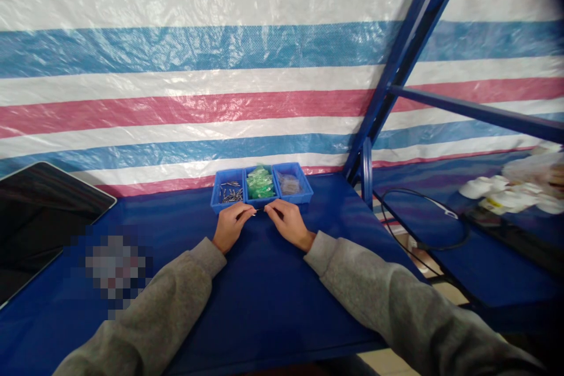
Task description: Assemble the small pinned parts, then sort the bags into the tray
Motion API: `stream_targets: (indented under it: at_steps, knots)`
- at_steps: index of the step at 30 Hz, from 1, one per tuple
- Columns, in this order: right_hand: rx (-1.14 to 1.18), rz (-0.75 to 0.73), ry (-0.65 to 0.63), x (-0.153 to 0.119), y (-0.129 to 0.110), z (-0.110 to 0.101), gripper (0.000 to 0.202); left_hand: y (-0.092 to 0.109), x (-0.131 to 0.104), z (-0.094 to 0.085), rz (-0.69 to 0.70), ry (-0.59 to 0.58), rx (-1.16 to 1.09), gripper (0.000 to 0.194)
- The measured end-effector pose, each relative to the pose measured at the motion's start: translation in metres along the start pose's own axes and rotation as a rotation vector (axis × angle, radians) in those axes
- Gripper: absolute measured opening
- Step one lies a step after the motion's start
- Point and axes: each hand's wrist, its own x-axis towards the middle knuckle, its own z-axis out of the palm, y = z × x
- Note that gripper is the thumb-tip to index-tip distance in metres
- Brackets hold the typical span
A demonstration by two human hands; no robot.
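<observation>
Three blue bins stand side by side on the blue table. The left bin (214,195) holds small metal pieces (231,194); green plastic packets (259,181) fill the middle one; clear plastic pieces (289,184) lie in the right one. Just in front of the bins, my left hand (232,224) and my right hand (287,222) face each other with fingertips pinched. A thin, dark metal piece (259,210) spans the small gap between them, and both hands grip it. Its exact shape is too small to tell.
A dark screen (39,217) lies at the left, near a blurred patch (115,264). Blue frame posts (392,82) rise at the right. Beyond them, a second blue table (480,282) bears a black cable (467,229) and white round items (506,194). Striped sheeting (198,88) hangs behind.
</observation>
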Motion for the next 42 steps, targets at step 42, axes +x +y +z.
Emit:
stream_targets:
  at_steps: [42]
  knots:
    - [-0.011,-0.016,-0.071,0.001,0.004,0.004,0.017,0.005,-0.003,0.003,-0.159,0.080,-0.243,0.016]
